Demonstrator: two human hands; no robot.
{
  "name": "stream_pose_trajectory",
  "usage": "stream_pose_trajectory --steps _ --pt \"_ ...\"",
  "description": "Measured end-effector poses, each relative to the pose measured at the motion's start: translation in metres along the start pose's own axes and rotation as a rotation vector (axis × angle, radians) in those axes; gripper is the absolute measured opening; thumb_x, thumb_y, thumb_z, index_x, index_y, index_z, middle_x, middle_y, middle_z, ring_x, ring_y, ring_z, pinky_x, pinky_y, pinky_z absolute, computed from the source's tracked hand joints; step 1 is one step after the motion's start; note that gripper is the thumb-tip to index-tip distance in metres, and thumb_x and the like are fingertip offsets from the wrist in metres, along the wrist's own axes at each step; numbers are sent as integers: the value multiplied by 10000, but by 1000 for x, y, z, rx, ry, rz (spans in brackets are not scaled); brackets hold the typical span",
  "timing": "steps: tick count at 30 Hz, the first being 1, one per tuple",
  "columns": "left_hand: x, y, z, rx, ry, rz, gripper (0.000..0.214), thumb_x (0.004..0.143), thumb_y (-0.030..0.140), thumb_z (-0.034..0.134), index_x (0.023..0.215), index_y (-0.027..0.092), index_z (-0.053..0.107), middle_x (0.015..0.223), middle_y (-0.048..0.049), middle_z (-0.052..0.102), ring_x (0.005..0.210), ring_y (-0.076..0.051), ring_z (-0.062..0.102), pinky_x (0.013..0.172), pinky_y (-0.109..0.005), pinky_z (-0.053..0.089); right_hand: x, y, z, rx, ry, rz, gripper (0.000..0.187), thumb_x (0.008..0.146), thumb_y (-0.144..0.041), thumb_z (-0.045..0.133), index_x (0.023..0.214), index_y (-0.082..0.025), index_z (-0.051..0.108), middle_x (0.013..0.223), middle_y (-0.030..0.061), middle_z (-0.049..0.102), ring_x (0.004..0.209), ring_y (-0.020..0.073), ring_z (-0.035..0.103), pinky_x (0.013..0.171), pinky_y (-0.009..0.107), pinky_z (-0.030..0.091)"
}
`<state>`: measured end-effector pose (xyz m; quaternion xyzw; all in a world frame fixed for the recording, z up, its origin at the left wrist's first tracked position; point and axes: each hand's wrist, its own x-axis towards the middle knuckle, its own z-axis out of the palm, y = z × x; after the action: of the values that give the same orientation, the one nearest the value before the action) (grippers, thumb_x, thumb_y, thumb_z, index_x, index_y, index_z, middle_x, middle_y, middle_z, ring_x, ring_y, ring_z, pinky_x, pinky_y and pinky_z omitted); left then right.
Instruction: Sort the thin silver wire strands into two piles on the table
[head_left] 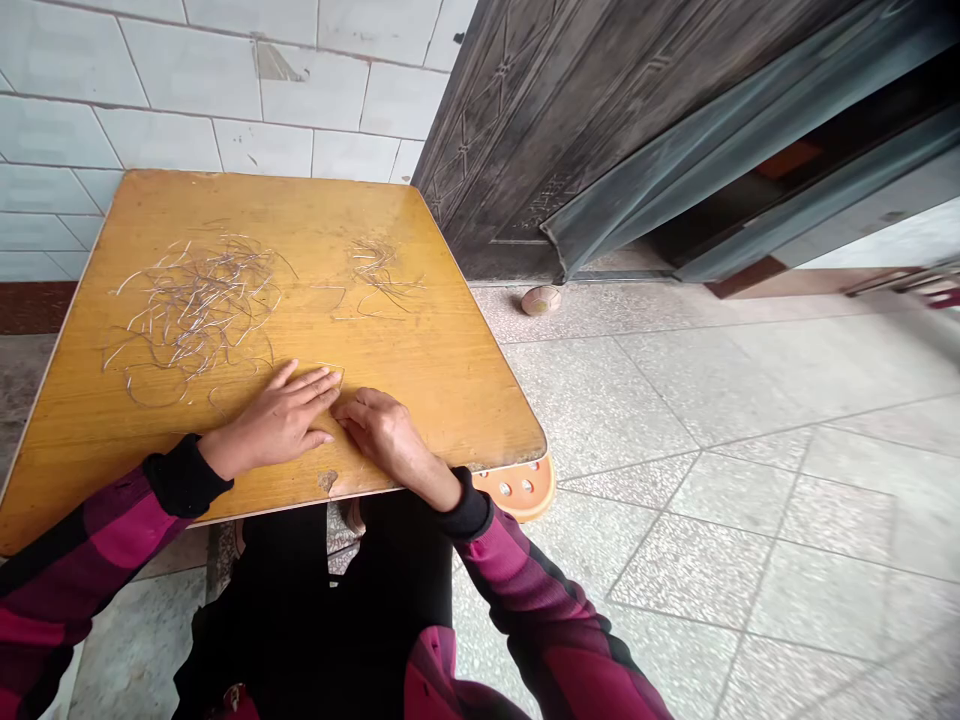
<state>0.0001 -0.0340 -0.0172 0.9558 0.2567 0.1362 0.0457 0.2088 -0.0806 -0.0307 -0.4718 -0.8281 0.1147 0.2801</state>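
Along the near side of the table (465, 390), in the head view, both hands work close together. The left hand (283, 415) lies palm down on the wood, its fingers stretched out flat and nearly together, the thumb apart. Just beyond its fingertips a thin wire (343, 378) shows, bent at a corner. Immediately right of it, the right hand (382, 432) has its fingers curled and drawn together, thumb against forefinger; I cannot tell whether they clamp a wire, since the detail is too small.

Farther off on the left spreads a large tangle of wires (202, 310), many of them curved and crossing. A smaller bunch of wires (377, 268) lies well apart from it, toward the far right of the tabletop. Below the near right corner an orange stool (541, 494) sticks out. To the far right, a rounded object (541, 300) rests on the floor (645, 390) near a dark door (517, 130).
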Motion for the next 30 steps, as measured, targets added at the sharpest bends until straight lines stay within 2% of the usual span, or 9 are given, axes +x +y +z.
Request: stream_pose_trajectory --steps 4,7,10,14,18,25,30 --pt "9 -16 -6 -2 83 25 400 962 231 487 1346 140 552 1440 -114 543 1392 -257 435 1177 -540 261 -4 10 -8 -34 -21 -59 221 944 -124 505 955 -183 718 783 39 583 728 154 503 679 278 396" --pt "18 -25 -4 3 43 66 375 982 159 403 1314 145 577 1360 -93 619 1366 -244 470 1149 -519 316 -3 18 -18 -55 -98 -110 242 958 -133 491 979 -186 727 803 44 589 744 162 496 706 303 381" --pt "25 -30 0 27 3 64 387 992 154 376 1336 127 550 1343 -127 627 1356 -228 485 1142 -496 334 1 25 -28 -77 -175 -139 247 967 -142 492 1018 -189 729 854 57 606 794 174 510 752 328 375" --pt "28 -32 2 53 7 63 400 998 150 366 1369 108 508 1356 -154 610 1360 -224 482 1152 -507 318 3 29 -37 -87 -225 -158 251 966 -133 496 1033 -189 731 883 64 619 828 180 527 778 339 376" --pt "28 -31 1 75 8 73 411 1010 159 347 1397 97 473 1383 -167 584 1379 -229 458 1163 -527 290 4 31 -36 -65 -214 -165 248 964 -130 499 1017 -202 730 880 56 627 833 179 538 787 344 384" --pt "31 -25 2 74 -76 20 419 1019 194 339 1412 101 451 1421 -167 551 1401 -237 426 1179 -539 241 3 30 -32 -60 -183 -184 238 962 -139 512 1065 -187 722 879 61 641 822 180 555 781 347 404" --pt "31 -16 3 80 -78 -29 424 1004 149 322 1405 95 450 1429 -165 545 1381 -233 452 1189 -545 208 -5 10 -22 -86 -117 -48 197 936 -147 533 961 -169 727 808 49 629 763 170 546 742 322 410"
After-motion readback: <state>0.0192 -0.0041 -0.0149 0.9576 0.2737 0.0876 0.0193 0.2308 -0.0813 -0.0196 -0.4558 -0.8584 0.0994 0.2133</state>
